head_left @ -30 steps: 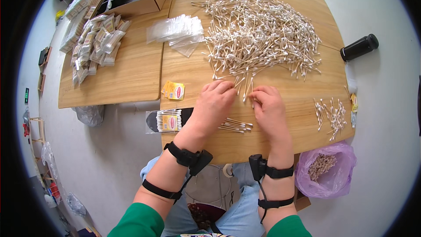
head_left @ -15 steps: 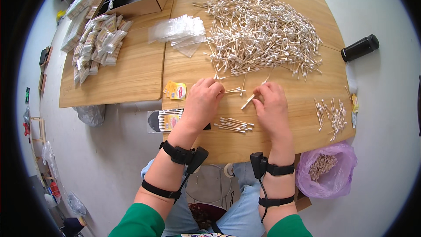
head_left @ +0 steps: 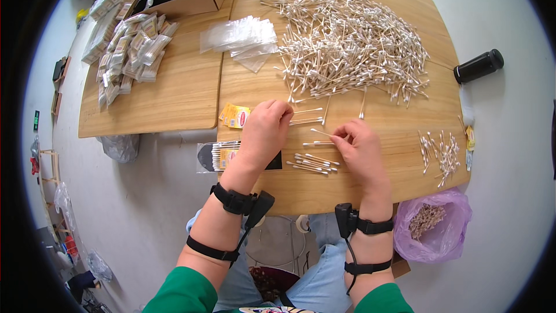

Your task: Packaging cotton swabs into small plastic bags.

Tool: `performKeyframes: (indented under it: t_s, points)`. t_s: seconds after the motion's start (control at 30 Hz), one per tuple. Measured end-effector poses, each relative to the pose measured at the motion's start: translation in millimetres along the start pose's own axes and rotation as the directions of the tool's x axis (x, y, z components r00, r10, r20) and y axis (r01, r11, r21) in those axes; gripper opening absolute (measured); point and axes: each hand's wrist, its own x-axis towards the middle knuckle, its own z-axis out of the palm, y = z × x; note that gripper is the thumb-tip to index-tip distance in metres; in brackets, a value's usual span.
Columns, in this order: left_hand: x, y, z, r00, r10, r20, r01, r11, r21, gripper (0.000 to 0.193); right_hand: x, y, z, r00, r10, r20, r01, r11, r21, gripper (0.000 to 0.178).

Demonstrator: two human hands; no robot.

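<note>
My left hand (head_left: 266,126) is closed around a few cotton swabs (head_left: 307,120) whose tips stick out to the right. My right hand (head_left: 358,144) pinches a cotton swab (head_left: 322,133) at its right end; another swab lies just below it, close to the fingertips. Nearer to me, a small group of cotton swabs (head_left: 313,163) rests side by side on the table. Beyond both hands spreads a large heap of loose swabs (head_left: 353,46). Beside my left wrist lies a clear bag of swabs (head_left: 219,156) with a yellow card, and above it some yellow cards (head_left: 234,115).
Clear plastic bags (head_left: 246,37) lie left of the heap. Filled packs (head_left: 136,52) pile up on the left table (head_left: 174,101), by an open cardboard box (head_left: 200,3). Sorted-off swabs (head_left: 443,156) lie at right, near a black bottle (head_left: 479,66) and a purple bag-lined bin (head_left: 457,226).
My right hand has moved slightly down, and its swab now points left instead of down-left. The near group of swabs has grown. My left hand stays nearly in place, still holding swabs.
</note>
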Motion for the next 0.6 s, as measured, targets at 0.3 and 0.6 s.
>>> performKeyframes:
  t_s: [0.3, 0.6]
  points:
    - [1, 2, 0, 0.999, 0.037, -0.041, -0.033, 0.995, 0.092, 0.005, 1, -2, -5, 0.995, -0.058, 0.086, 0.065, 0.995, -0.081, 0.007]
    - [-2, 7, 0, 0.992, 0.065, 0.109, -0.066, 0.998, 0.011, 0.004, 13, 8, 9, 0.981, -0.164, -0.100, 0.129, 0.949, -0.289, 0.015]
